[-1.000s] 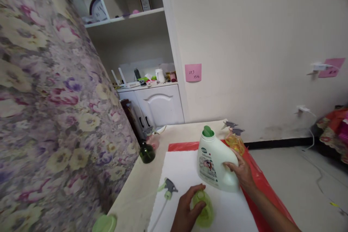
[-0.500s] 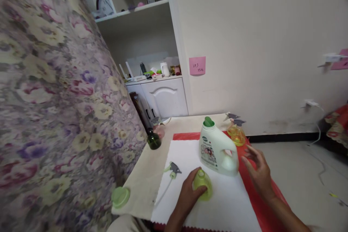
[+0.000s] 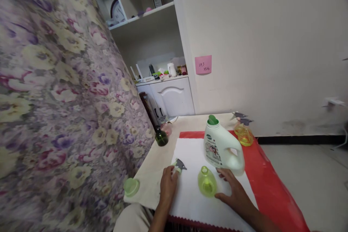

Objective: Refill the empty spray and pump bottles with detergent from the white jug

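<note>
Head view: the left hand [image 3: 168, 185] pinches the spray nozzle [image 3: 180, 165]; well apart, the right hand [image 3: 235, 190] curves, fingers spread, beside the green bottle [image 3: 207, 185] on the white sheet [image 3: 190, 201]. Gripping the nozzle seems the step in hand; lifting it calls for a secure pinch.

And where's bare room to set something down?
Bare: beige tabletop between dark green bottle and green cap; white sheet between spray head and jug; red sheet right of the jug. Crowded: among jug, yellow-green bottle and right hand.
</note>
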The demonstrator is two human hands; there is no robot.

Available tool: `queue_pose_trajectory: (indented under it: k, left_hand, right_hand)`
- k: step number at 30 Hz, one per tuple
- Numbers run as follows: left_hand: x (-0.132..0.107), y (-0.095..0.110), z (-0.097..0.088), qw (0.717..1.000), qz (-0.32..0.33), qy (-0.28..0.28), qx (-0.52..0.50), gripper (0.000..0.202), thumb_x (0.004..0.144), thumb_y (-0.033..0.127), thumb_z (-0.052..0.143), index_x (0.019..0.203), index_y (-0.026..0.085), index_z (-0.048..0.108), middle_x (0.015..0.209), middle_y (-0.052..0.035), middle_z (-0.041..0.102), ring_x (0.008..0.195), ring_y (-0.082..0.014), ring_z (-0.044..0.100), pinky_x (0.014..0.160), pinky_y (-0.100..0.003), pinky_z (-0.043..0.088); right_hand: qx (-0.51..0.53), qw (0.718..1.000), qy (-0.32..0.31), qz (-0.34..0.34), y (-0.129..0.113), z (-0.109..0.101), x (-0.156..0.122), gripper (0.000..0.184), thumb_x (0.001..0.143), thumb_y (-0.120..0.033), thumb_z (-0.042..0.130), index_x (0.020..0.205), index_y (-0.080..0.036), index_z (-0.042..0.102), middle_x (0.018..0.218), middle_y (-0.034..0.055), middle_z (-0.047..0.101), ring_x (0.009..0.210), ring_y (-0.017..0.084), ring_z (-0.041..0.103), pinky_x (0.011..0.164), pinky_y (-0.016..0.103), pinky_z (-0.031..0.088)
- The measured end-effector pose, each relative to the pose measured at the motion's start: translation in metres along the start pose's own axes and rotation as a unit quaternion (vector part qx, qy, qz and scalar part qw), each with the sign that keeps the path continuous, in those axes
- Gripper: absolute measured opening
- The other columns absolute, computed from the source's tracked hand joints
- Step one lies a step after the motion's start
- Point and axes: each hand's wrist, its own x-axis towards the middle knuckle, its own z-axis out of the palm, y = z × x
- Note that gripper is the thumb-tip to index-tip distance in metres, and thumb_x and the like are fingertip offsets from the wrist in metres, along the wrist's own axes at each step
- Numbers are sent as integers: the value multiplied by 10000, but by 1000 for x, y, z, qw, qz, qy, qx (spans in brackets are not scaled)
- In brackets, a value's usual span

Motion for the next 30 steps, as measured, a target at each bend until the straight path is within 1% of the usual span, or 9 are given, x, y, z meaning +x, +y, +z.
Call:
queue_pose_trajectory:
  k: [4,8,12,15,19,23,25,27,30]
  left_hand:
    - [14,1,11,994,-6,-25,105,324,753,319,570,1028,153,609,1064,-123,647,1007,-273,598,876,-348,434]
    - [16,6,20,982,-22,-46,183,271,755,276,568,1005,180,611,1057,-114,655,1021,-275,585,844,-335,419]
    - [17,7,22,977,-33,-55,205,263,771,240,549,1023,194,611,1091,-114,644,1053,-273,569,849,-328,405]
    - [20,7,22,982,-46,-52,177,245,759,205,558,989,193,639,1078,-108,652,1045,-267,580,869,-326,398]
    - [24,4,17,994,-73,-39,73,161,706,199,603,847,186,680,901,-81,695,924,-260,624,821,-327,420]
    - [23,4,7,988,-112,-30,-99,159,668,273,655,781,165,687,600,5,638,640,-207,634,656,-303,459]
    - [19,11,2,970,-131,-26,-204,236,666,338,680,810,152,687,562,30,618,543,-165,614,583,-275,469]
    - [14,22,-6,940,-146,-20,-308,299,663,382,711,839,143,681,614,17,655,519,-133,616,548,-248,483]
    - [9,45,-19,882,-160,-5,-444,272,658,322,764,832,135,669,718,-31,712,546,-115,652,545,-219,516]
  right_hand:
    - [7,1000,-17,11,8,12,5,845,575,-237,791,1337,-272,428,1344,89,489,1244,310,464,1059,468,382]
    - [23,999,-35,16,14,23,13,903,538,-293,821,1350,-265,427,1369,108,493,1281,344,434,1083,510,337]
    - [43,998,-46,19,17,32,19,918,524,-316,831,1350,-250,435,1370,120,505,1280,353,436,1083,508,330]
    - [55,997,-50,34,15,34,21,878,525,-299,821,1324,-240,464,1355,121,530,1263,353,459,1079,498,337]
    - [69,996,-42,45,6,32,21,808,539,-269,803,1286,-230,495,1323,101,564,1235,340,490,1069,464,359]
    - [67,996,-37,43,-4,27,18,792,543,-281,807,1269,-204,501,1287,114,581,1208,337,509,1052,453,378]
    - [68,996,-40,38,-8,24,15,787,538,-279,805,1263,-219,506,1271,101,591,1197,339,514,1045,453,385]
    - [73,996,-45,36,-10,22,10,779,543,-279,798,1263,-234,506,1259,90,597,1185,340,519,1033,453,395]
    - [68,995,-62,38,-12,20,2,766,556,-274,788,1264,-217,501,1268,102,580,1187,335,512,1033,447,392]
